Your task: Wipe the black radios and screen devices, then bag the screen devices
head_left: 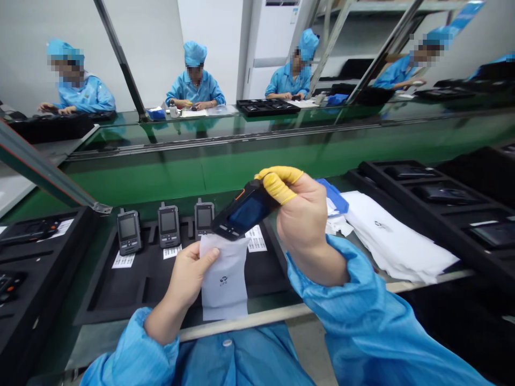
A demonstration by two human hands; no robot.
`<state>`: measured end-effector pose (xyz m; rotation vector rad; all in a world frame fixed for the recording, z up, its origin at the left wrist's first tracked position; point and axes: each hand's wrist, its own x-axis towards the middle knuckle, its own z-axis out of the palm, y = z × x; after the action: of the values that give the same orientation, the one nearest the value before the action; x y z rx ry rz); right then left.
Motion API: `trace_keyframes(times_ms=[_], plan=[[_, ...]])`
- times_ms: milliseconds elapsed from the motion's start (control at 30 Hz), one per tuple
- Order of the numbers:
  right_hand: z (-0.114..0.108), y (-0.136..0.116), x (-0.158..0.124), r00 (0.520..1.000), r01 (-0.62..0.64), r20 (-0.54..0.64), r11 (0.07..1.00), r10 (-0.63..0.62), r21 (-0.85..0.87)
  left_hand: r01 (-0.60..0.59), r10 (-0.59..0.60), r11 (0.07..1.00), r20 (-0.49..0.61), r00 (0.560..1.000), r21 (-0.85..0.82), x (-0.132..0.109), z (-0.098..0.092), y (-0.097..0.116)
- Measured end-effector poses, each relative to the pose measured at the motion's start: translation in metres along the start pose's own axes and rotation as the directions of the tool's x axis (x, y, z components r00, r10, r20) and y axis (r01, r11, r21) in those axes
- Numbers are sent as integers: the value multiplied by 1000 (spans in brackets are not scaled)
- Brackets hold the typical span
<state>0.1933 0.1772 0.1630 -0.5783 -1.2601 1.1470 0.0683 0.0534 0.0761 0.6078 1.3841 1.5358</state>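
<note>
My right hand (298, 209), with yellow covers on thumb and forefinger, pinches a black handheld radio (247, 210) by its upper end. The radio is tilted, its screen facing me and its lower end at the mouth of a white plastic bag (224, 284). That bag hangs from my left hand (191, 273), thumb on the front near its top edge. Whether the radio's tip is inside the bag I cannot tell. Behind them, a black foam tray (116, 297) holds three similar radios, among them one at the left (129, 231), with printed label sheets beside them.
A stack of white bags (394, 236) lies to the right, beside a blue bin (333, 197). More black trays with devices stand at the far left (36, 257) and far right (438, 193). Across the green partition (169, 166), several co-workers in blue sit at a bench.
</note>
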Motion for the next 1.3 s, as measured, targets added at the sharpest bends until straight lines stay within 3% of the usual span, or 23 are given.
trace_keyframes(times_ms=[100, 500, 867, 1133, 1300], plan=[[1, 0, 3, 999, -1, -45, 999, 3, 43, 10, -10, 1000, -30, 999, 0, 1, 0, -3], [2, 2, -5, 998, -63, -3, 994, 63, 89, -10, 8, 999, -62, 998, -32, 2, 3, -11], [-11, -9, -3, 996, 14, 93, 997, -7, -80, -10, 13, 1000, -109, 994, 26, 2, 3, -11], [-8, -26, 8, 958, 33, 286, 975, 33, -221, -41, 62, 987, -133, 989, 153, -4, 3, 1], [-1, -26, 12, 921, 28, 384, 970, 70, -243, -71, 89, 976, -79, 993, 204, -5, 3, 7]])
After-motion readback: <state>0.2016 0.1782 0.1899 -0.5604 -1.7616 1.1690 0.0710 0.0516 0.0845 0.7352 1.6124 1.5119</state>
